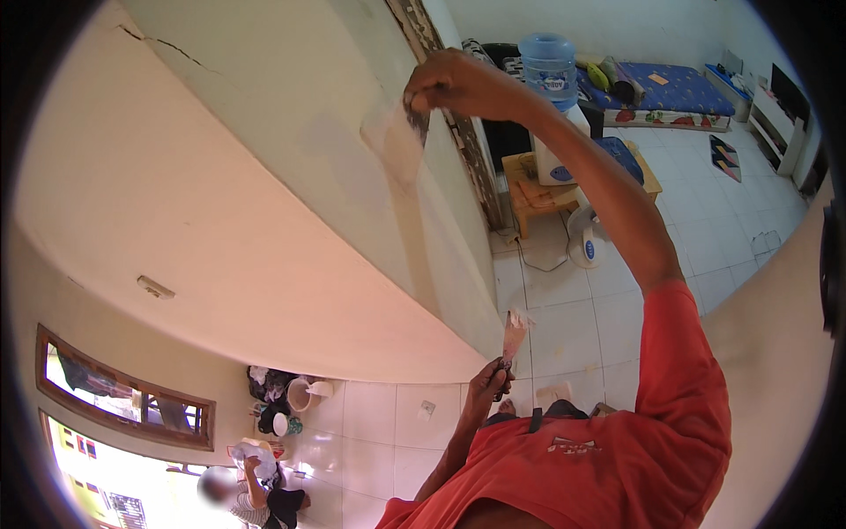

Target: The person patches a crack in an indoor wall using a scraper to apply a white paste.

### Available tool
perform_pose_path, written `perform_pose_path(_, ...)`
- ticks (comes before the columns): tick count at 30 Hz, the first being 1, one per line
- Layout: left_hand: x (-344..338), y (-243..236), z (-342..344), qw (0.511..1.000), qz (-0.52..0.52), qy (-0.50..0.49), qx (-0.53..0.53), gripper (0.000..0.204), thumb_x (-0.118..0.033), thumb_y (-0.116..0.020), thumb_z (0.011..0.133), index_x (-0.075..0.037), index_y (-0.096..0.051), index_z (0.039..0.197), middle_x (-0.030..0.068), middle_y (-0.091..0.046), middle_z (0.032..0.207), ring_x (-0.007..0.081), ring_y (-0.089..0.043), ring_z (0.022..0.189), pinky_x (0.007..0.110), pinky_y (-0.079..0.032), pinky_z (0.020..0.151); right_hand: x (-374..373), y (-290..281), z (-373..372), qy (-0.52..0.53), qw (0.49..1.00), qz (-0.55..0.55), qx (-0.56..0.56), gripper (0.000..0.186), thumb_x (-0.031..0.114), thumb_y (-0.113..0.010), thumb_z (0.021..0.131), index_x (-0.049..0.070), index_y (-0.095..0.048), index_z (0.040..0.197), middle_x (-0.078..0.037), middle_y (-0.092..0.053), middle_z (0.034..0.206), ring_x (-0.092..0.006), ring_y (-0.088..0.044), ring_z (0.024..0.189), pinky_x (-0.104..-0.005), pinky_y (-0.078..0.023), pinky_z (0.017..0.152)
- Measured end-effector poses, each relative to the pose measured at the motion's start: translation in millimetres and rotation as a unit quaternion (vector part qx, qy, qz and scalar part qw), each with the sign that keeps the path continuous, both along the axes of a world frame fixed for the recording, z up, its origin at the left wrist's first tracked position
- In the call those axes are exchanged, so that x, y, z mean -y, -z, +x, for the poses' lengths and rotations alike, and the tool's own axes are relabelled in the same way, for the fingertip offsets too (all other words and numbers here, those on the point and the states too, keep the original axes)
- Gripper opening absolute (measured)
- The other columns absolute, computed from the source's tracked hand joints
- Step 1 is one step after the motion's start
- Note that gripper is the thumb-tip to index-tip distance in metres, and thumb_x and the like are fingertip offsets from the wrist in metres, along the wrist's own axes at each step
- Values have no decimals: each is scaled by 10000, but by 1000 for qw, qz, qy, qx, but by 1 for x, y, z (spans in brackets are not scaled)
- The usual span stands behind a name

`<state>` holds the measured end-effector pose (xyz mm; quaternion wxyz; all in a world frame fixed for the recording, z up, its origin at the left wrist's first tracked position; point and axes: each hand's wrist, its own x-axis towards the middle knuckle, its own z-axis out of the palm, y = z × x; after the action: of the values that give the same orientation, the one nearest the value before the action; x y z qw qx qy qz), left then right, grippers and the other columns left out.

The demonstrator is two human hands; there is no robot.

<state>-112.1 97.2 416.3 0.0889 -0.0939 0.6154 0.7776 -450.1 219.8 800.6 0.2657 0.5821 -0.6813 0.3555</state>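
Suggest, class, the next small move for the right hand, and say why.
Probably the right hand should draw its flat scraper lightly down the wall: the blade appears to lie against it, and the left hand holds a putty knife bearing pale paste.

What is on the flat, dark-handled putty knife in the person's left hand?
Pale, smeared paste sits at the far end of the putty knife; the left hand covers part of its handle, and the knife's underside cannot be seen.

My right arm [608, 185] is stretched high, its hand [445, 84] pinching; my left hand [487, 383] is curled tight, lower down.
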Motion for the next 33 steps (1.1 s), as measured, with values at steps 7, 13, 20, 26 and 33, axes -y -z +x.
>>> perform_pose_path(7,-2,-7,3,1000,15,-6,-1,407,-274,-561,996,-6,-537,1302,15,-622,934,68,-559,758,201,-410,597,-21,-11,-8,129,992,-13,-6,286,295,-652,923,23,-711,990,-104,-672,912,-264,-604,867,-395,-468,813)
perform_pose_path(13,-3,-7,-1,1000,8,-2,2,418,-276,-560,998,1,-529,1309,11,-617,926,65,-552,749,198,-395,584,4,-24,5,-15,1000,-7,13,240,228,-674,901,1,-695,972,-103,-672,892,-255,-612,875,-393,-476,796)
perform_pose_path(20,-1,-4,2,1000,3,11,-12,401,-264,-552,1003,7,-533,1298,11,-618,919,65,-551,746,196,-403,599,-18,-29,-13,61,996,-23,66,246,220,-673,898,0,-691,1006,-119,-649,902,-240,-614,838,-343,-479,792)
perform_pose_path(26,4,-3,0,999,14,32,-2,394,-241,-536,1011,-5,-516,1326,15,-625,945,63,-545,747,195,-409,592,3,-57,-8,-29,999,-19,26,278,234,-689,901,-12,-678,1029,-113,-630,907,-218,-624,857,-342,-480,773)
perform_pose_path(33,0,1,4,1000,23,18,2,419,-238,-541,1010,-5,-497,1356,23,-628,960,67,-544,759,204,-416,598,-14,-61,-19,5,997,-60,44,280,266,-650,933,10,-676,1043,-97,-654,907,-224,-616,808,-392,-479,739)
